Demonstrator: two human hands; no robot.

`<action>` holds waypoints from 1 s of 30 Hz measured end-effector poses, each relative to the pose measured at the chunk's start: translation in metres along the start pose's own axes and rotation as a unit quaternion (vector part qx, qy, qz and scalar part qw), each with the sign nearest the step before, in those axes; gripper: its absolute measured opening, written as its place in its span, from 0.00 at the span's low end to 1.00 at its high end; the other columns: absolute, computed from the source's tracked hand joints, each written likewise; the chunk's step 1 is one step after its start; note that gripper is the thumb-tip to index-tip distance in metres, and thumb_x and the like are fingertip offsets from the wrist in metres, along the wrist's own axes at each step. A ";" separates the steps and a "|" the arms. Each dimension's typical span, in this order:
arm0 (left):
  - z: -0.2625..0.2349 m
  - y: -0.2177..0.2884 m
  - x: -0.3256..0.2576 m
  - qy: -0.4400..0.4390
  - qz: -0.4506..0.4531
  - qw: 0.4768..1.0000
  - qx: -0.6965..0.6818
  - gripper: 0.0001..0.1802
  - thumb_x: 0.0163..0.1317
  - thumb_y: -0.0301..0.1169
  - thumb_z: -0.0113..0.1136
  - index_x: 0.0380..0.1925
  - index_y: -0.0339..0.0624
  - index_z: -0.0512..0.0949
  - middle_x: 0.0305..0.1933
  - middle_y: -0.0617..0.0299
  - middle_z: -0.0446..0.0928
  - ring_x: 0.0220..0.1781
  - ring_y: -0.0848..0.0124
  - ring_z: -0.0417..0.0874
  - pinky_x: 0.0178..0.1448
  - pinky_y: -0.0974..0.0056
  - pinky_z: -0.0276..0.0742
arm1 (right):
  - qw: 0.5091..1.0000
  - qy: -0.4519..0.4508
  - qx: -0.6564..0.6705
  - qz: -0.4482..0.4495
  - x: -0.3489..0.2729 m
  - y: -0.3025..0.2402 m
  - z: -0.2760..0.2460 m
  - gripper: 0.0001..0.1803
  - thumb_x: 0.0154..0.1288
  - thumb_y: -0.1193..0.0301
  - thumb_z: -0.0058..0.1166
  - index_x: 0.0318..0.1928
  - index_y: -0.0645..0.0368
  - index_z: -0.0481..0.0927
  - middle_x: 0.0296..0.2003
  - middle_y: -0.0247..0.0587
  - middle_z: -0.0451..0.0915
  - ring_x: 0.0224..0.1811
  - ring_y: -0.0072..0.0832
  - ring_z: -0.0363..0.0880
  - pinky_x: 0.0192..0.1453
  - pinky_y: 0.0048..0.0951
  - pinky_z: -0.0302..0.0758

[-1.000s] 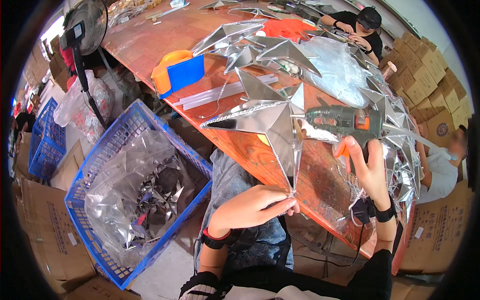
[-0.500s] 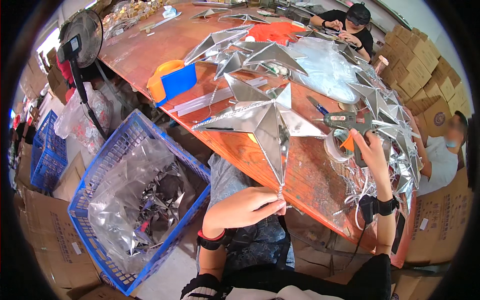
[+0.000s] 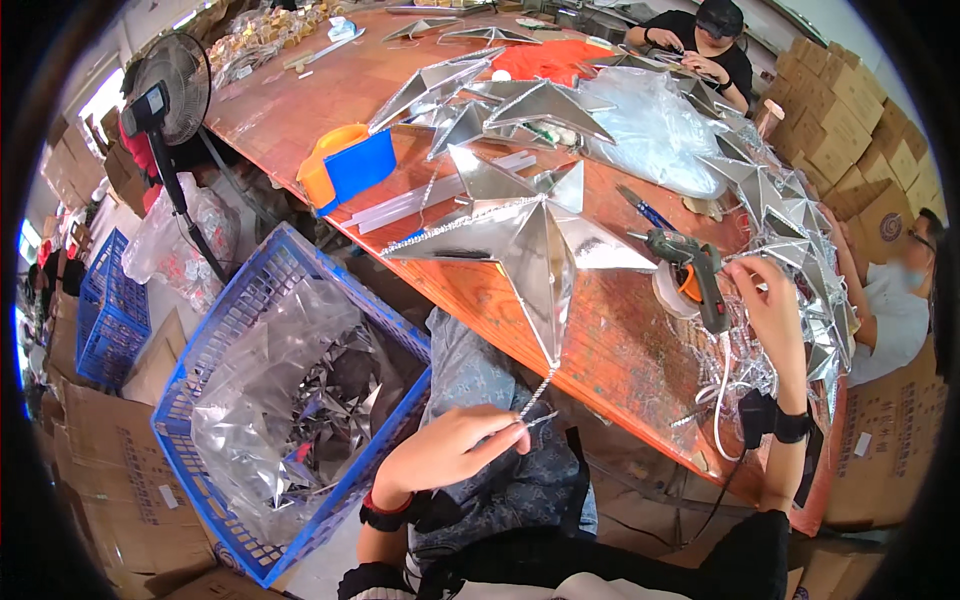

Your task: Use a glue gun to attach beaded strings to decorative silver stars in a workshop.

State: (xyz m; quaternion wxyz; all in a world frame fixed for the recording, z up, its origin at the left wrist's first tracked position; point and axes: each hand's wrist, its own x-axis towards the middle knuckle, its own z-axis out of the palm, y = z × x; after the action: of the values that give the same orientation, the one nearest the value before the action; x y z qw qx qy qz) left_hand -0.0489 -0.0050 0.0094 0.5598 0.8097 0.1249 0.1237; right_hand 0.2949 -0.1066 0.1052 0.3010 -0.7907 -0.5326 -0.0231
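A large silver foil star point(image 3: 530, 250) rests at the near edge of the table, one point hanging over toward me. From that point runs a thin silver beaded trim point(image 3: 538, 390), whose loose end is pinched in my left hand point(image 3: 455, 450) above my lap. A short pale end sticks out past those fingertips. A green glue gun point(image 3: 690, 268) with an orange trigger leans by a roll of tape point(image 3: 672, 292). Beside its handle is my right hand point(image 3: 772, 305), fingers parted and bent, apart from the gun and holding nothing visible.
Silver stars and trim crowd the table's right side. An orange and blue holder point(image 3: 345, 165), clear sticks point(image 3: 405, 205) and a blue-handled tool point(image 3: 648, 208) lie around the star. A blue crate point(image 3: 290, 240) of foil scraps stands left. Two people sit at the table.
My right hand has let go of the glue gun, which now lies against the tape roll. My left hand has moved down and left, drawing the trim away from the star's point.
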 end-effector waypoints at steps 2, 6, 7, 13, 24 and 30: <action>0.004 0.000 -0.012 0.014 -0.046 0.999 -0.019 0.13 0.68 0.32 0.44 0.31 0.35 0.74 0.32 0.53 0.76 0.36 0.58 0.77 0.43 0.61 0.70 | 1.000 0.003 0.021 -0.009 -0.008 -0.038 -0.004 0.08 0.63 0.71 0.51 0.36 0.64 0.78 0.28 0.38 0.75 0.25 0.22 0.75 0.29 0.24 0.69; 0.015 -0.001 -0.030 0.048 -0.069 0.992 -0.098 0.13 0.68 0.31 0.44 0.36 0.33 0.75 0.35 0.54 0.78 0.39 0.66 0.79 0.47 0.66 0.72 | 0.992 -0.034 0.032 -0.113 -0.022 -0.073 -0.001 0.04 0.60 0.76 0.52 0.36 0.63 0.78 0.30 0.40 0.75 0.29 0.26 0.75 0.32 0.25 0.70; 0.017 -0.005 -0.033 0.041 -0.066 0.990 -0.117 0.13 0.69 0.30 0.44 0.39 0.32 0.75 0.39 0.56 0.79 0.42 0.70 0.79 0.47 0.68 0.72 | 0.990 -0.063 0.048 -0.114 -0.024 -0.081 -0.001 0.04 0.60 0.76 0.52 0.36 0.62 0.78 0.31 0.41 0.75 0.30 0.28 0.74 0.33 0.25 0.69; 0.023 0.003 -0.029 0.063 -0.029 0.986 -0.152 0.12 0.68 0.29 0.45 0.43 0.34 0.75 0.45 0.56 0.78 0.40 0.72 0.80 0.46 0.68 0.73 | 0.969 -0.127 0.063 -0.202 -0.033 -0.094 0.026 0.09 0.59 0.73 0.55 0.41 0.58 0.76 0.36 0.40 0.74 0.35 0.34 0.75 0.38 0.31 0.71; 0.019 0.035 -0.038 -0.117 -0.083 0.981 -0.132 0.13 0.69 0.35 0.44 0.44 0.41 0.75 0.34 0.61 0.80 0.32 0.67 0.81 0.39 0.66 0.73 | 0.945 -0.238 0.126 -0.187 -0.032 -0.086 0.053 0.10 0.61 0.70 0.53 0.41 0.60 0.74 0.35 0.43 0.72 0.35 0.36 0.77 0.39 0.33 0.73; 0.024 0.032 -0.037 -0.118 -0.055 0.978 -0.162 0.13 0.70 0.30 0.42 0.43 0.35 0.75 0.38 0.61 0.80 0.20 0.78 0.73 0.30 0.73 0.72 | 0.922 -0.259 0.178 -0.228 -0.042 -0.095 0.044 0.07 0.59 0.77 0.53 0.39 0.61 0.77 0.35 0.40 0.73 0.35 0.31 0.76 0.39 0.29 0.73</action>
State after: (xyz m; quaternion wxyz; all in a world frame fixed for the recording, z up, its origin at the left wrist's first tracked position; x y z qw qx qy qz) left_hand -0.0735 -0.0494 0.0294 0.7001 0.7093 0.0811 0.0147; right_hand 0.1832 -0.0950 0.0968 0.2752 -0.5598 -0.7530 0.2097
